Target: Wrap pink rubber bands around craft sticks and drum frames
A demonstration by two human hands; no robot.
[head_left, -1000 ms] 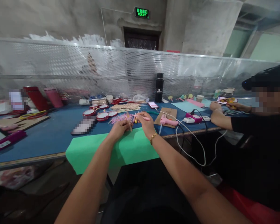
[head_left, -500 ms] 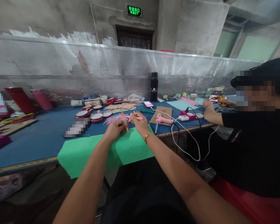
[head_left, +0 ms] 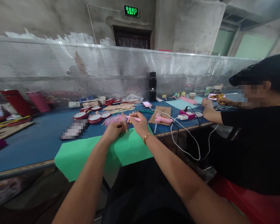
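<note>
My left hand (head_left: pixel 114 129) is closed on a thin wooden craft stick (head_left: pixel 126 130), held upright with its lower end low over the green sheet (head_left: pixel 84 151). In my right hand (head_left: pixel 141 124) is a slim pink pen-like tool (head_left: pixel 137 119), its tip end close to the stick. The fingers of both hands nearly meet; whether the tool touches the stick I cannot tell. Just behind them lies a pile of pink and purple shredded strips (head_left: pixel 114 118). The green sheet drapes over the table's front edge under my wrists.
A pink glue gun (head_left: pixel 163 119) rests on a cardboard piece (head_left: pixel 164 110) to the right. Small red-rimmed drums (head_left: pixel 94 118), wooden sticks (head_left: pixel 120 107), a phone (head_left: pixel 74 129) and a black bottle (head_left: pixel 152 87) stand around. White cables (head_left: pixel 189 155) hang off the edge beside a co-worker (head_left: pixel 254 133).
The view has shifted slightly, so the scene sits a little further left. My hands keep their hold on the stick and the pink tool, with only slight finger movement.
</note>
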